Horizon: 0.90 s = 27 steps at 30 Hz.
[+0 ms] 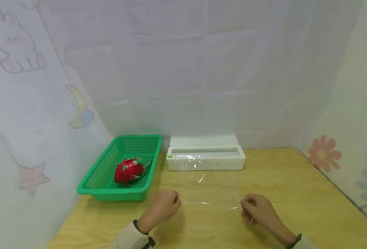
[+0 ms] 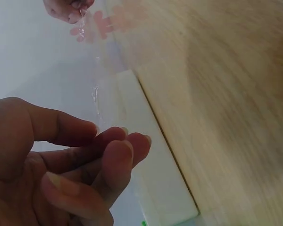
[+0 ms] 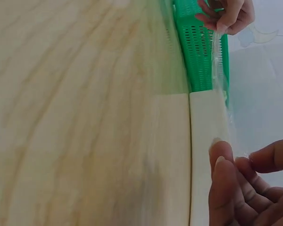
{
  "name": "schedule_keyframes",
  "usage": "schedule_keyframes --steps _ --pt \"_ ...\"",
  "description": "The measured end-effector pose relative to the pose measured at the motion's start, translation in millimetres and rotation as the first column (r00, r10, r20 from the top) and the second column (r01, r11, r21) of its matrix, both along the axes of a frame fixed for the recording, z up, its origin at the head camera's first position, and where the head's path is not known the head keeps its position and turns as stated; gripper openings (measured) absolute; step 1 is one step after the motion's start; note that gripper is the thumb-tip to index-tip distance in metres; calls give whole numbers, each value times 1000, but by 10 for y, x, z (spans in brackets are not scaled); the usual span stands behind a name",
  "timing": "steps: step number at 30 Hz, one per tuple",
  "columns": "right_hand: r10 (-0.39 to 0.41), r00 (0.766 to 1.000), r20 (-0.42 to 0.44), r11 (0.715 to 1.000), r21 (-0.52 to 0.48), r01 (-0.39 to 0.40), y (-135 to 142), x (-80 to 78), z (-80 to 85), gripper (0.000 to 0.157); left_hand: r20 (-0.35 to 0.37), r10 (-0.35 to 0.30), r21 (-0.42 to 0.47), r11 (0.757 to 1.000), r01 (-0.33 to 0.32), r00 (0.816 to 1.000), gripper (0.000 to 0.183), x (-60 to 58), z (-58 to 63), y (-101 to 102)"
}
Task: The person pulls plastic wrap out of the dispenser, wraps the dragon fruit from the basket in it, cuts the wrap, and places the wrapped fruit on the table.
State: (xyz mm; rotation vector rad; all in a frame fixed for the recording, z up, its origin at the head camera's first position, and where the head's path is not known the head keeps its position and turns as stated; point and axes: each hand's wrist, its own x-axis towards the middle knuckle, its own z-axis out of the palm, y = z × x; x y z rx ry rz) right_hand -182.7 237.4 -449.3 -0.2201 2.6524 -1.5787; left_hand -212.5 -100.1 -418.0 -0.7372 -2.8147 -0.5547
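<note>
A sheet of clear plastic wrap (image 1: 208, 193) stretches out from a white dispenser box (image 1: 206, 163) toward the person, its near edge spanning the two hands. At that edge's left corner the left hand (image 1: 166, 205) pinches the film between thumb and index finger. The right hand (image 1: 258, 209) pinches the right corner, with its other fingers loosely bent. In the right wrist view the film's edge (image 3: 218, 61) runs as a bunched, shiny strip from one hand to the other. The dispenser's lid (image 1: 204, 140) stands raised at the back.
Left of the dispenser is a green plastic basket (image 1: 149, 186) with a red dragon fruit (image 1: 128, 172) lying in it. Both rest on a wooden table (image 1: 277, 180). Pale walls with printed drawings, such as a red flower (image 1: 323, 154), enclose the table's back and sides.
</note>
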Motion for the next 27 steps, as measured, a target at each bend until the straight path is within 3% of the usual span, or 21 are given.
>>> schedule_keyframes --steps 5,11,16,20,24,27 --pt "111 994 25 993 45 -112 112 12 -116 24 38 -11 -48 999 13 999 44 22 -75 11" --pt "212 974 77 973 77 -218 135 -71 -240 26 -17 -10 -139 990 7 1000 36 -41 -246 3" --pt "219 975 34 957 189 -222 132 -110 -285 30 -38 -23 -214 977 14 999 28 -89 -366 -15" --pt "172 985 9 946 277 -167 133 -119 -294 32 -34 -32 -217 976 24 999 31 -83 -403 -19" --pt "128 991 22 942 309 -129 136 -113 -302 33 -17 -29 -208 978 25 999 35 -64 -413 -30" --pt "156 988 19 937 314 -154 158 -110 -307 34 -26 -30 -196 980 25 999 39 -53 -415 -45"
